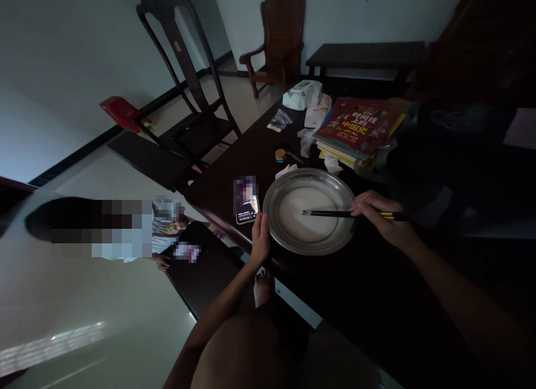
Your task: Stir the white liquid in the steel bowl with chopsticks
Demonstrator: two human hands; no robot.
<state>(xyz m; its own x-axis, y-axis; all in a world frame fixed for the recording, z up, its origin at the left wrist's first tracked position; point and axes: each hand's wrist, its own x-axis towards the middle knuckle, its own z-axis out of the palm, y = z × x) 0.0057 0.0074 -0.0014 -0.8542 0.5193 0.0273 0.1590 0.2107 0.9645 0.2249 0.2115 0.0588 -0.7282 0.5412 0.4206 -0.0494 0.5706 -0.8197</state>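
Note:
A wide metal basin (pixel 274 228) sits on the dark table, with a milky white layer (pixel 310 224) in its bottom, either liquid or batter. At the basin's left rim my left hand (pixel 260 241) is closed, thumb and fingers gripping the edge. From the right, my right hand (pixel 383 216) reaches over the opposite rim, closed around dark chopsticks (pixel 329 214) with gold bands. Their tips meet the white surface near the middle of the basin. Just beyond my left fingers lies a phone (pixel 247 213) with its screen lit.
Behind the basin are a small tin (pixel 280 154), crumpled tissue (pixel 333 164), stacked books (pixel 355 126) and a tissue pack (pixel 302 95). A person (pixel 138 233) is at the left by a dark bench (pixel 201 277). A tall-backed chair (pixel 201 132) stands past the table's left edge.

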